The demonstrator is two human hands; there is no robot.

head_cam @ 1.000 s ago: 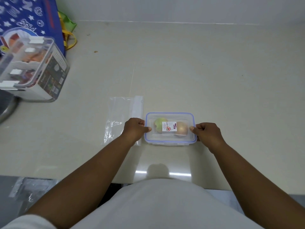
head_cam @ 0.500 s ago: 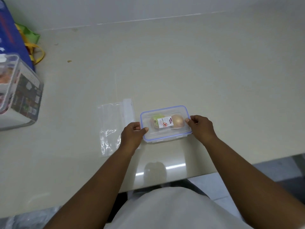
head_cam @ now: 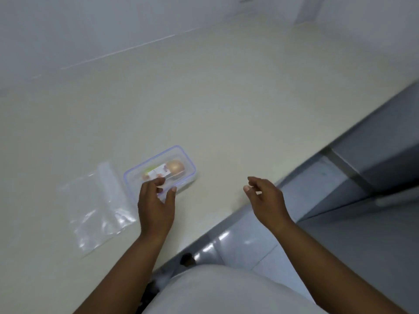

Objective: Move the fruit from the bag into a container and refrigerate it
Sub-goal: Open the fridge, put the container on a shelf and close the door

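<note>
Container (head_cam: 159, 172) with its lid on sits on the tabletop (head_cam: 226, 98), close to the near edge, two pieces of fruit (head_cam: 174, 167) showing through the clear lid. The emptied plastic bag (head_cam: 95, 205) lies flat just to its left. The left hand (head_cam: 156, 207) rests at the container's near end, fingers spread and loosely curved, thumb by the rim; whether it presses the plastic or only hovers over it I cannot tell. The right hand (head_cam: 267, 200) hangs empty and loosely curled over the tabletop edge, well to the right of the box.

The step in hand looks like picking up the box to carry it to the refrigerator, which is not in view. To do it well, close the left hand across the short end with thumb on top and fingers beneath. Bring the right hand back to support the far end, and lift level so the fruit does not roll. A one-handed pinch on the rim risks tipping the box off the edge.
</note>
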